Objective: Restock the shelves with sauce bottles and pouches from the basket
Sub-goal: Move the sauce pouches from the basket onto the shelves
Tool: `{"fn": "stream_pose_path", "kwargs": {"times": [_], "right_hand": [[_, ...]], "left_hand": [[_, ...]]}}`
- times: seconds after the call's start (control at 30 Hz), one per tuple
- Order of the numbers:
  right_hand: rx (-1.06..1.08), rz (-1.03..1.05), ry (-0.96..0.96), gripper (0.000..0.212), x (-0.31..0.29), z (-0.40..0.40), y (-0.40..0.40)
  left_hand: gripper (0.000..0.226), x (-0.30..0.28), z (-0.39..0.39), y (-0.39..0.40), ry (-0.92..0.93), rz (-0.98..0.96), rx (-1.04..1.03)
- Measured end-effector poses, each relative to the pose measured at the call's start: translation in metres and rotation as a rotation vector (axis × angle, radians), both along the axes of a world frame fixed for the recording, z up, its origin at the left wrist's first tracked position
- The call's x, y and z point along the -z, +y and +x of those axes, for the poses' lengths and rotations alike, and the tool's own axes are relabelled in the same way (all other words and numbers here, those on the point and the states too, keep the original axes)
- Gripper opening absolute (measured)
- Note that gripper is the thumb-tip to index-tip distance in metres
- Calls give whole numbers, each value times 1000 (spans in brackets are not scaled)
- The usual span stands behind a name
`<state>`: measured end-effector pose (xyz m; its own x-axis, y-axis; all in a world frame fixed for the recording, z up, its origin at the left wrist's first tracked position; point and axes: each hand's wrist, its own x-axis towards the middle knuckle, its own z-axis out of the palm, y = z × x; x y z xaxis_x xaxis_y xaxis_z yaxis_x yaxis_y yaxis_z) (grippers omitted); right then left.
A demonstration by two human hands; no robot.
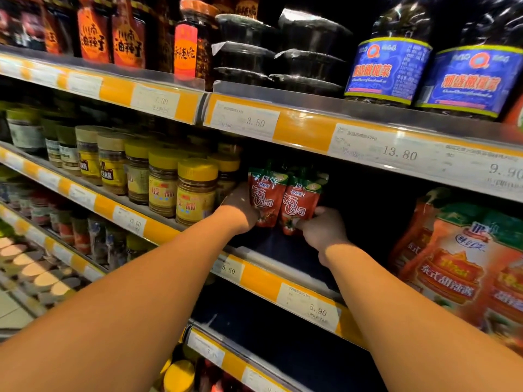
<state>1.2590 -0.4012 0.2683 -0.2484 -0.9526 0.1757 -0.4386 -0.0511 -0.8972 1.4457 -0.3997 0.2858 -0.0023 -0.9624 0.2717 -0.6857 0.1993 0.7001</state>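
- Right hand [322, 233] pinches the lower edge of the right ketchup pouch [300, 205].
- Left hand [240, 207] grips the left ketchup pouch [264, 199].
- Both pouches stand upright, touching, on the middle shelf [283, 250], just beside the yellow-lidded jars [195, 190].

Shelf price tags [399, 153] read 13.80, 3.50, 5.90 — red pouches [298, 202]: 番茄沙司.

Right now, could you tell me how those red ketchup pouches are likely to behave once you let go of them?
The red ketchup pouches look soft-sided, so they will probably sag or flop. Both the left hand and the right hand steady them, suggesting they tip easily. The glossy film may be slippery.
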Motion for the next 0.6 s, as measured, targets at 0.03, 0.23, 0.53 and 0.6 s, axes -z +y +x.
{"fn": "stream_pose_path", "kwargs": {"times": [0.03, 0.23, 0.53, 0.6], "right_hand": [[2, 2, 3, 33, 1, 0, 0], [-17, 54, 16, 28, 3, -7, 6], [-59, 115, 8, 36, -7, -17, 32], [-74, 137, 21, 39, -11, -18, 38]], "left_hand": [[59, 1, 0, -1, -4, 8, 2], [60, 3, 3, 5, 44, 64, -20], [55, -11, 4, 29, 77, 157, -44], [42, -14, 3, 40, 54, 186, -73]]}}
